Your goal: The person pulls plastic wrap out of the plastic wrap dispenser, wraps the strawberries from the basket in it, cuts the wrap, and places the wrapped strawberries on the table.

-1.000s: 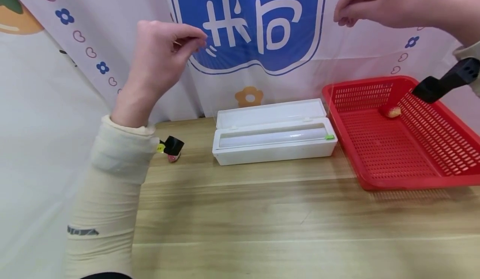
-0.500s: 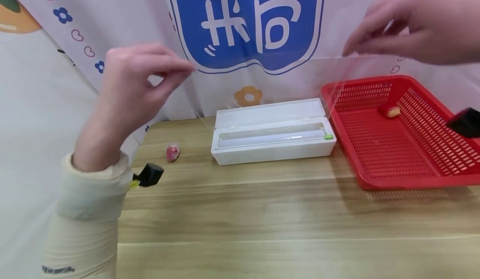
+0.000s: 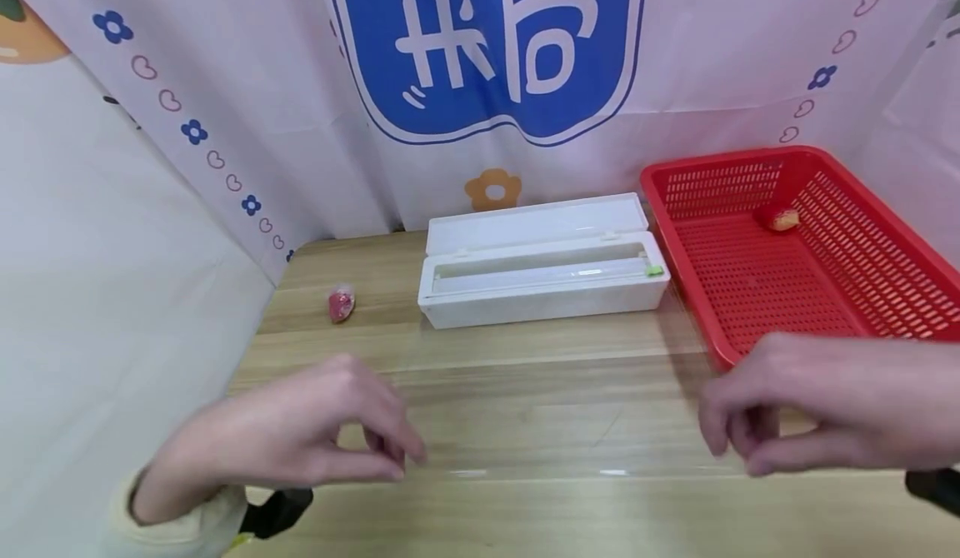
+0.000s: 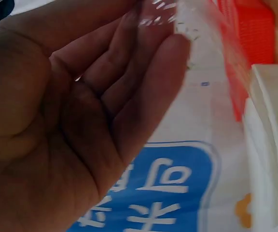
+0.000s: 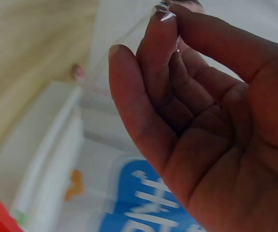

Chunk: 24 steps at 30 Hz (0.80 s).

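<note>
A sheet of clear cling film (image 3: 613, 472) spans the space between my two hands, low over the wooden table, showing mainly as glints. My left hand (image 3: 315, 433) pinches one side of it between thumb and fingers. Opposite, my right hand (image 3: 817, 404) pinches the other side; shiny film shows at its fingertips (image 5: 165, 19) in the right wrist view. Behind them stands a white cling film dispenser box (image 3: 543, 296), its lid (image 3: 536, 221) raised. A roll of film (image 3: 540, 277) lies inside, and a green slider (image 3: 655, 271) sits at the box's right end.
A small red wrapped item (image 3: 341, 303) lies on the table (image 3: 525, 400) left of the dispenser. To the right stands a red plastic basket (image 3: 682, 266) with a small red-and-yellow item (image 3: 782, 218) inside. A printed curtain (image 3: 337, 158) hangs behind the table.
Both hands have come down from in front of the curtain to low over the table, bringing the cling film with them. The dispenser and basket have stayed put.
</note>
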Available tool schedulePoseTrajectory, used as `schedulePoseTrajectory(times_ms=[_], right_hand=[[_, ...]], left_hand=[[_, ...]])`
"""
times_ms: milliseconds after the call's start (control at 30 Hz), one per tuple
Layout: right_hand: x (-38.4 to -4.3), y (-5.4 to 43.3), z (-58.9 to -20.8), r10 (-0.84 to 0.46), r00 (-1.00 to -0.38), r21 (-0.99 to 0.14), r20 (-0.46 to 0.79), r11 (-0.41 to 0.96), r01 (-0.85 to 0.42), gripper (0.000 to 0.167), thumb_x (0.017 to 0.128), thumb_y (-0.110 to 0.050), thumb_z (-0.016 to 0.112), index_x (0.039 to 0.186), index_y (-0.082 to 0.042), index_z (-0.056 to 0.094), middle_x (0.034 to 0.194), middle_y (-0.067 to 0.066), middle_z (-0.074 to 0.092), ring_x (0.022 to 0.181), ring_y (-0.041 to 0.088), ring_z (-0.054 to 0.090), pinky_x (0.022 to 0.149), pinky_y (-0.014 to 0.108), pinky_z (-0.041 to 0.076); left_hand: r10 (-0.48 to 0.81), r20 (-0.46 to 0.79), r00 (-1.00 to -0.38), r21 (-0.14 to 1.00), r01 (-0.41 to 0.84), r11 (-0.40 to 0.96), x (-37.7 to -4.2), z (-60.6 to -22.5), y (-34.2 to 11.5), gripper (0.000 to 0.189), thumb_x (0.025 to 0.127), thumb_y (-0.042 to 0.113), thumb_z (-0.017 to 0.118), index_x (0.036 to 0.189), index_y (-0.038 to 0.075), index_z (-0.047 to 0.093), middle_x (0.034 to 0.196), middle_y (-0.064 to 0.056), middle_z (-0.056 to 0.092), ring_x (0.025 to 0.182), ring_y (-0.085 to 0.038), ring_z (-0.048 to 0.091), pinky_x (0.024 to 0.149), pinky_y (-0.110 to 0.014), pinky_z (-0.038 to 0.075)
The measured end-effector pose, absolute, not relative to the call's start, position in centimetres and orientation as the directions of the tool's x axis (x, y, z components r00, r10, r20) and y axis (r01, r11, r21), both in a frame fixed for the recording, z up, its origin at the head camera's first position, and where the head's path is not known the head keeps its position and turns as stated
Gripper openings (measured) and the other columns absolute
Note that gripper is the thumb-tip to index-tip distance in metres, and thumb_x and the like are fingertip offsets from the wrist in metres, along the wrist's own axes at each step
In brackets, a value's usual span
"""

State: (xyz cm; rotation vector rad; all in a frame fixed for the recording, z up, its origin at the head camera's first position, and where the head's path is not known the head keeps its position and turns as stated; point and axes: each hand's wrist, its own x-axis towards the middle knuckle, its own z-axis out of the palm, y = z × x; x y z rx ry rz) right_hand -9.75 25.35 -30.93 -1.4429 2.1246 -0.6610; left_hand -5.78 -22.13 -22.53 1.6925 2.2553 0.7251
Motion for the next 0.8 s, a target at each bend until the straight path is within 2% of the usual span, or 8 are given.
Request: schedulePoseTrajectory(times_ms=[100,200,333,400,533,667,733,800], right_hand=[[-6.8,21.8,-29.1,-0.942,-0.315,-0.707,-0.118,0.302,-0.640,0.007,0.094,-0.032,0.067,0.097,-0.038,0.064,0.084,-0.026,0.063,0.076,-0.013,0.056,0.063,0.011,0.050],[-5.4,20.4,-30.4,-0.961,-0.274,-0.723,-0.038,0.215,-0.656,0.010,0.091,-0.022,0.071,0.087,-0.030,0.066,0.073,-0.020,0.063,0.071,-0.019,0.046,0.059,0.004,0.044],[-4.8,20.1,-34.0,-0.962,-0.263,-0.690,0.078,0.139,-0.710,0.018,0.079,-0.012,0.077,0.079,-0.026,0.066,0.065,-0.015,0.060,0.068,-0.024,0.034,0.052,-0.002,0.035],[-4.8,20.1,-35.5,-0.954,-0.281,-0.677,0.103,0.140,-0.723,0.022,0.074,-0.007,0.078,0.077,-0.027,0.066,0.063,-0.016,0.060,0.067,-0.025,0.033,0.051,-0.003,0.033],[-4.8,19.9,-37.4,-0.936,-0.328,-0.623,0.130,0.181,-0.761,0.029,0.067,-0.001,0.076,0.070,-0.028,0.066,0.061,-0.021,0.057,0.065,-0.026,0.031,0.052,-0.004,0.031],[-4.6,19.6,-38.7,-0.913,-0.373,-0.541,0.165,0.232,-0.808,0.030,0.063,-0.002,0.076,0.066,-0.030,0.066,0.062,-0.025,0.055,0.064,-0.024,0.035,0.055,-0.005,0.031],[-4.3,19.5,-39.2,-0.903,-0.396,-0.519,0.166,0.261,-0.814,0.031,0.063,-0.002,0.077,0.066,-0.031,0.066,0.064,-0.027,0.055,0.064,-0.022,0.038,0.056,-0.004,0.031],[-4.0,19.5,-39.4,-0.892,-0.423,-0.507,0.158,0.294,-0.810,0.033,0.063,-0.003,0.077,0.062,-0.031,0.061,0.061,-0.029,0.045,0.063,-0.021,0.033,0.054,-0.004,0.028]], left_hand=[[0.961,0.013,-0.277,0.583,0.783,0.218,-5.0,-24.1,-21.0,0.008,0.087,0.009,0.074,0.093,0.015,0.076,0.084,0.009,0.074,0.079,0.014,0.061,0.070,-0.001,0.049],[0.964,-0.044,-0.261,0.618,0.751,0.232,-5.0,-26.4,-20.5,0.005,0.088,0.012,0.074,0.088,0.016,0.077,0.081,0.010,0.073,0.075,0.020,0.055,0.065,0.001,0.047],[0.959,-0.095,-0.266,0.614,0.743,0.267,-5.3,-29.4,-19.9,0.002,0.086,0.016,0.077,0.085,0.017,0.079,0.077,0.010,0.072,0.069,0.020,0.049,0.061,0.001,0.044],[0.953,-0.133,-0.272,0.604,0.740,0.296,-5.4,-30.9,-19.5,0.001,0.084,0.017,0.078,0.084,0.017,0.079,0.076,0.010,0.072,0.067,0.020,0.047,0.060,0.001,0.043],[0.913,-0.250,-0.323,0.581,0.704,0.408,-5.2,-33.5,-18.9,0.003,0.080,0.019,0.081,0.082,0.018,0.079,0.073,0.012,0.073,0.060,0.023,0.044,0.056,0.001,0.043],[0.866,-0.336,-0.371,0.568,0.654,0.500,-5.1,-35.2,-18.5,0.005,0.077,0.018,0.083,0.079,0.018,0.078,0.066,0.013,0.071,0.054,0.022,0.042,0.052,-0.002,0.043],[0.858,-0.350,-0.376,0.572,0.639,0.513,-5.1,-35.7,-18.4,0.008,0.076,0.015,0.084,0.078,0.017,0.077,0.064,0.011,0.069,0.053,0.021,0.042,0.051,-0.002,0.043],[0.849,-0.365,-0.382,0.580,0.620,0.528,-5.0,-36.1,-18.3,0.010,0.074,0.013,0.085,0.077,0.015,0.076,0.062,0.010,0.068,0.053,0.021,0.042,0.051,-0.003,0.043]])
